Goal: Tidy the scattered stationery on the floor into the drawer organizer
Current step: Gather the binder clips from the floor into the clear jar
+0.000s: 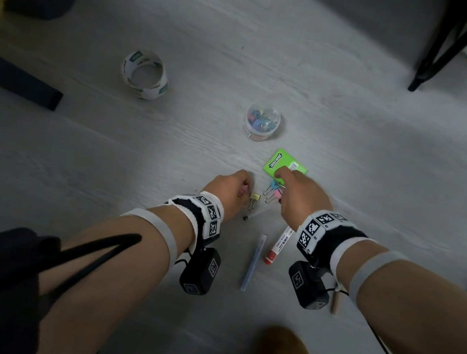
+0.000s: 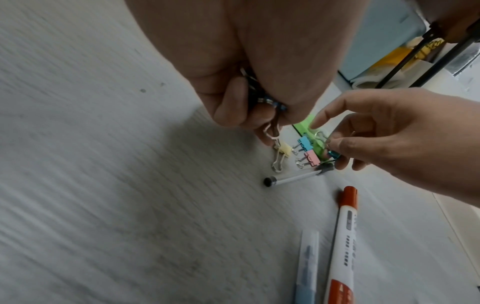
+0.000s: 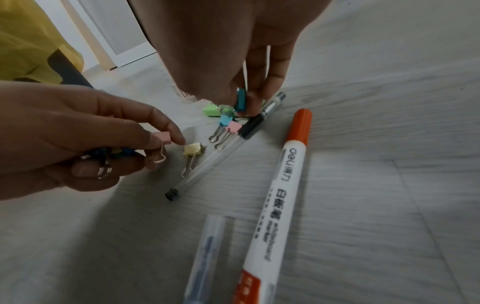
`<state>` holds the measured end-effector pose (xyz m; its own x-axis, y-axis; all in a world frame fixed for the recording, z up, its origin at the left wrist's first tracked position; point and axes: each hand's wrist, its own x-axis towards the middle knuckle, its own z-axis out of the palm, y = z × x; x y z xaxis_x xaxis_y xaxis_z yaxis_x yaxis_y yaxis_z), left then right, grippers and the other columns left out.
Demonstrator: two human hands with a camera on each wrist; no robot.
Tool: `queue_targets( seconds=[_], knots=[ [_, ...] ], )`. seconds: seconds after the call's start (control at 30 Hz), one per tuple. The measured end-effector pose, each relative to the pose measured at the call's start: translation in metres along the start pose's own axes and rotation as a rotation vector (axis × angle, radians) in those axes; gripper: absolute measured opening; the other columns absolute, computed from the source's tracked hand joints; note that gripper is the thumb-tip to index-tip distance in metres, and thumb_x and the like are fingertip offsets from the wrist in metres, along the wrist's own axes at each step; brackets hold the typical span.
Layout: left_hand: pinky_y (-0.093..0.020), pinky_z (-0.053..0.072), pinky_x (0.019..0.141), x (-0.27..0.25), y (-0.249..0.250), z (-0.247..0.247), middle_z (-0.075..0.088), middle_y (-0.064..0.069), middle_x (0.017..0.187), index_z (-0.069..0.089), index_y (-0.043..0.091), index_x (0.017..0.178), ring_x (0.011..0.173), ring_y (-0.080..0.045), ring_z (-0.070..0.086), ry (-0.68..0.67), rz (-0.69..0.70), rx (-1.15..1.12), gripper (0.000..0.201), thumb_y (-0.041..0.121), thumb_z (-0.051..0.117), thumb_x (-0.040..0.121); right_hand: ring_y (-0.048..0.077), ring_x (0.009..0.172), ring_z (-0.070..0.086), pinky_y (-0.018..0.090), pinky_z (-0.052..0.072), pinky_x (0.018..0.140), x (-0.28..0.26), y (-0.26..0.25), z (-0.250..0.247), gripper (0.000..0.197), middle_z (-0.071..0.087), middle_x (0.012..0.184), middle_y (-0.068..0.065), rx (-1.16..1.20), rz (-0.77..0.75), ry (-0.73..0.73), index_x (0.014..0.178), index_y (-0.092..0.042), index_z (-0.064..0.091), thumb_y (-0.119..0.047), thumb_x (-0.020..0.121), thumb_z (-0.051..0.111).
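Gathering binder clips off the floor. Left hand clutching several clips; right hand pinching a teal clip. Best pinching the yellow clip by its wire handles.

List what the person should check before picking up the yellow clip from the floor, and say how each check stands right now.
1. Yellow clip free on the floor: ok.
2. Left hand has room: not ok, it already grips a pink clip and others.
3. Right hand free: not ok, it pinches a teal clip.
4. Clear pen lies close beside: ok, apart.
5. Drawer organizer within reach: cannot tell.
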<state>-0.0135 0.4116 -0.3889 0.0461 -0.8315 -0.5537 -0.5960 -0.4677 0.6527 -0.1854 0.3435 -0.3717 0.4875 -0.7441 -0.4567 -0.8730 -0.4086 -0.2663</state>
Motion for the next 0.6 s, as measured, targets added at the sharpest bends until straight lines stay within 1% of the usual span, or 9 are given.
queue_targets(
  seconds=[0.07, 0.13, 0.2, 0.27, 0.33, 0.43, 0.47, 0.53, 0.6],
  knots=[
    [-0.035, 0.055, 0.078, 0.001, 0.001, 0.003, 0.067, -0.008, 0.101, 0.057, 0.014, 0.111, 0.09, -0.029, 0.065, 0.004, -0.003, 0.02, 0.019, 0.016, 0.053, 0.092, 0.032, 0.088, 0.057, 0.034, 0.043, 0.067, 0.0, 0.001, -0.001, 0.039, 0.058, 0.105, 0.007, -0.028, -0.013, -0.01, 0.119, -0.019, 0.046, -0.002, 0.084, 0.051],
    [-0.036, 0.054, 0.076, 0.001, 0.003, 0.004, 0.067, -0.012, 0.1, 0.055, 0.011, 0.112, 0.089, -0.032, 0.064, -0.002, -0.002, 0.049, 0.02, 0.019, 0.053, 0.094, 0.033, 0.088, 0.057, 0.037, 0.047, 0.069, 0.0, 0.001, 0.0, 0.036, 0.057, 0.104, 0.006, -0.035, -0.048, -0.015, 0.117, -0.02, 0.046, -0.004, 0.085, 0.051],
    [-0.033, 0.051, 0.071, 0.001, 0.005, 0.006, 0.064, -0.009, 0.096, 0.054, 0.01, 0.112, 0.084, -0.03, 0.062, -0.009, -0.012, 0.049, 0.023, 0.024, 0.056, 0.094, 0.032, 0.09, 0.058, 0.037, 0.048, 0.072, 0.002, 0.003, 0.004, 0.037, 0.059, 0.106, 0.006, -0.046, -0.061, -0.018, 0.12, -0.023, 0.047, -0.007, 0.087, 0.053],
    [-0.03, 0.045, 0.067, 0.002, 0.006, 0.007, 0.061, -0.006, 0.092, 0.052, 0.012, 0.111, 0.08, -0.026, 0.058, -0.009, -0.039, 0.051, 0.03, 0.033, 0.061, 0.092, 0.033, 0.092, 0.059, 0.036, 0.045, 0.075, 0.006, 0.004, 0.006, 0.041, 0.06, 0.108, 0.006, -0.066, -0.066, -0.01, 0.124, -0.023, 0.047, -0.009, 0.087, 0.055],
    [-0.03, 0.042, 0.066, 0.005, 0.008, 0.01, 0.062, -0.007, 0.093, 0.05, 0.013, 0.114, 0.083, -0.029, 0.06, -0.019, -0.052, 0.11, 0.037, 0.036, 0.063, 0.089, 0.033, 0.095, 0.059, 0.037, 0.042, 0.077, 0.008, 0.002, 0.008, 0.047, 0.059, 0.112, 0.007, -0.101, -0.069, -0.015, 0.128, -0.022, 0.045, -0.009, 0.084, 0.056],
    [-0.032, 0.043, 0.067, 0.01, 0.012, 0.016, 0.063, -0.008, 0.099, 0.044, 0.012, 0.119, 0.089, -0.031, 0.062, -0.049, -0.033, 0.237, 0.045, 0.037, 0.063, 0.088, 0.033, 0.102, 0.057, 0.04, 0.043, 0.083, 0.009, -0.001, 0.009, 0.056, 0.054, 0.119, 0.008, -0.153, -0.061, -0.066, 0.133, -0.023, 0.041, -0.014, 0.08, 0.058],
    [-0.034, 0.043, 0.068, 0.012, 0.013, 0.018, 0.063, -0.009, 0.102, 0.041, 0.012, 0.121, 0.09, -0.032, 0.062, -0.055, -0.019, 0.282, 0.046, 0.036, 0.063, 0.088, 0.033, 0.103, 0.057, 0.04, 0.043, 0.084, 0.01, -0.002, 0.009, 0.057, 0.052, 0.12, 0.009, -0.168, -0.06, -0.084, 0.133, -0.023, 0.04, -0.015, 0.08, 0.06],
    [-0.037, 0.043, 0.069, 0.012, 0.015, 0.02, 0.061, -0.012, 0.108, 0.037, 0.014, 0.122, 0.094, -0.035, 0.062, -0.072, 0.001, 0.341, 0.043, 0.03, 0.06, 0.089, 0.034, 0.102, 0.057, 0.04, 0.045, 0.084, 0.01, -0.003, 0.008, 0.058, 0.05, 0.121, 0.01, -0.181, -0.059, -0.107, 0.132, -0.023, 0.04, -0.013, 0.08, 0.063],
    [-0.039, 0.044, 0.071, 0.011, 0.017, 0.019, 0.058, -0.014, 0.114, 0.035, 0.016, 0.125, 0.096, -0.038, 0.061, -0.113, 0.01, 0.384, 0.042, 0.023, 0.055, 0.09, 0.034, 0.099, 0.057, 0.038, 0.046, 0.08, 0.01, -0.004, 0.008, 0.056, 0.048, 0.121, 0.011, -0.173, -0.046, -0.12, 0.129, -0.022, 0.041, -0.008, 0.08, 0.063]
  ],
)
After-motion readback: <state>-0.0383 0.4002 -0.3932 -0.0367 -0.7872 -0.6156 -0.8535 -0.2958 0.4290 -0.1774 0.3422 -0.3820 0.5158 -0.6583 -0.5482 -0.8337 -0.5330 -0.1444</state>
